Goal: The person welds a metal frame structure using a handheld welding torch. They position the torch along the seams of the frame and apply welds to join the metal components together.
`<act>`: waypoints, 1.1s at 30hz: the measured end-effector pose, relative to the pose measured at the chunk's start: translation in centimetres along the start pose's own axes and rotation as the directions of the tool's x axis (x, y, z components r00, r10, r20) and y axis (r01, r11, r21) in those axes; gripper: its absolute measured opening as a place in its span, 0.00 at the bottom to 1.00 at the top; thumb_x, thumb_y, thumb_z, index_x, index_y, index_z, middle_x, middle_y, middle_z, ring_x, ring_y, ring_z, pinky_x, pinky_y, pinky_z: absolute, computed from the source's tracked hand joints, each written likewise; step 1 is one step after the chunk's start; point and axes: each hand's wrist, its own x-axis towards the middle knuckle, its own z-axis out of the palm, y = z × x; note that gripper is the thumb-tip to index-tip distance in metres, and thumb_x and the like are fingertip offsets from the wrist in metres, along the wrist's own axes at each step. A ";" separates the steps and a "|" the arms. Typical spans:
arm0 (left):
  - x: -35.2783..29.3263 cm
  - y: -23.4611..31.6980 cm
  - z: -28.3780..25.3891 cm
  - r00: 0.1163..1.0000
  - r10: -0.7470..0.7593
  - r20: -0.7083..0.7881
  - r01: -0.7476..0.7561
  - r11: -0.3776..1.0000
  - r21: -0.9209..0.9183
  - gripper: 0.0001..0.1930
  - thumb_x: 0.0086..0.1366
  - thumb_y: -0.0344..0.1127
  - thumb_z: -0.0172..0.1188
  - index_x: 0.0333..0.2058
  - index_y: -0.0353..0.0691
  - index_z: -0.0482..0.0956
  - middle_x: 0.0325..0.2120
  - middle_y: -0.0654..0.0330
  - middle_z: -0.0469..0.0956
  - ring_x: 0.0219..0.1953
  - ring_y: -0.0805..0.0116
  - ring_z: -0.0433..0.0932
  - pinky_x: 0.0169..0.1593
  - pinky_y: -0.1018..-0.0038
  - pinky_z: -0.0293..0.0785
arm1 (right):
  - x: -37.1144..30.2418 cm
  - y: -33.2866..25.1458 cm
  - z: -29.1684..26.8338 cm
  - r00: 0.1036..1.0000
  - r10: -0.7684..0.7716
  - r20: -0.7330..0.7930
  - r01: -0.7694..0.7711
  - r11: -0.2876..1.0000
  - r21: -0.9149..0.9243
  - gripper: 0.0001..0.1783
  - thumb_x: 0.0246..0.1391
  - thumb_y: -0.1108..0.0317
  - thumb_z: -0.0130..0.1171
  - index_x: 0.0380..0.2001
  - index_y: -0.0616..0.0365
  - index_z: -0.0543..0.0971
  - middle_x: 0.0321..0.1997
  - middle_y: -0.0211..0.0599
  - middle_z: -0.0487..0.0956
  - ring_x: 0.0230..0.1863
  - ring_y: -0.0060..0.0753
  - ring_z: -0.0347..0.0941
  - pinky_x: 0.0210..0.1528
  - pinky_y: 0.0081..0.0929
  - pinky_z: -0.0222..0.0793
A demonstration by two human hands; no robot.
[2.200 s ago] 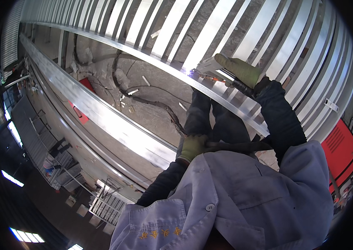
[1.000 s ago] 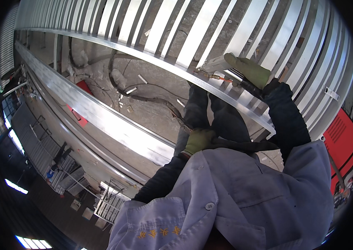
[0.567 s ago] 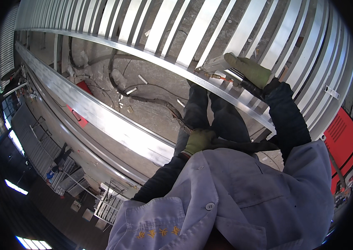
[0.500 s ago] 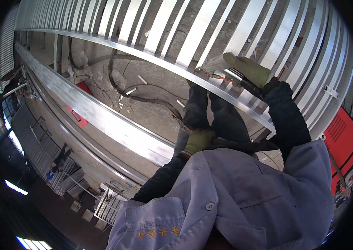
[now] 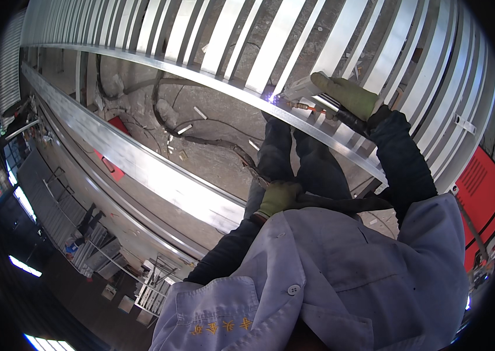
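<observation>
In a green work glove, my right hand point(image 5: 349, 99) is closed around the black handle of a welding torch point(image 5: 352, 121). The torch's brass and orange front part point(image 5: 306, 107) points left at the edge rail point(image 5: 212, 80) of a slatted aluminium frame. A small violet-white arc point(image 5: 272, 98) glows where a slat point(image 5: 285, 73) meets that rail. My left hand point(image 5: 280, 198), gloved too, is down in front of my jacket, wrapped around a thick dark cable point(image 5: 341, 204). Some of its fingers are hidden from view.
A long aluminium beam point(image 5: 142, 167) runs diagonally on my left. Dark hoses point(image 5: 155, 105) and scraps lie on the concrete floor between beam and frame. A red machine point(image 5: 481, 193) stands at the right. Stacked metal and a rack point(image 5: 154, 286) are at the lower left.
A bright arc has appeared at the torch tip, where there was none half a second ago. Both hands have stayed nearly in place.
</observation>
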 end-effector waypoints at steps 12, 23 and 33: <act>-0.1 -0.5 0.2 0.998 0.044 -0.033 -0.043 0.999 0.025 0.18 0.62 0.57 0.74 0.39 0.50 0.90 0.38 0.53 0.89 0.44 0.45 0.87 0.49 0.49 0.82 | -2.1 -1.1 0.2 0.999 0.044 0.004 -0.044 0.998 0.036 0.69 0.58 0.07 0.47 0.64 0.73 0.79 0.42 0.48 0.86 0.37 0.30 0.86 0.42 0.23 0.85; 0.3 -1.8 -5.1 0.951 0.248 0.185 -0.243 0.969 -0.050 0.19 0.61 0.52 0.75 0.44 0.45 0.88 0.40 0.48 0.88 0.45 0.42 0.87 0.52 0.51 0.81 | -9.7 2.9 0.8 0.956 -0.062 -0.287 0.174 0.907 0.383 0.52 0.68 0.17 0.50 0.47 0.63 0.87 0.33 0.31 0.85 0.32 0.22 0.78 0.37 0.22 0.75; 1.6 -1.9 -4.7 0.840 0.293 0.457 -0.376 0.921 0.101 0.17 0.68 0.50 0.70 0.47 0.45 0.87 0.42 0.50 0.88 0.48 0.44 0.87 0.53 0.53 0.81 | -18.9 8.8 2.5 0.829 0.018 -0.559 0.158 0.951 0.265 0.56 0.73 0.18 0.40 0.57 0.70 0.83 0.39 0.51 0.88 0.30 0.29 0.87 0.42 0.24 0.87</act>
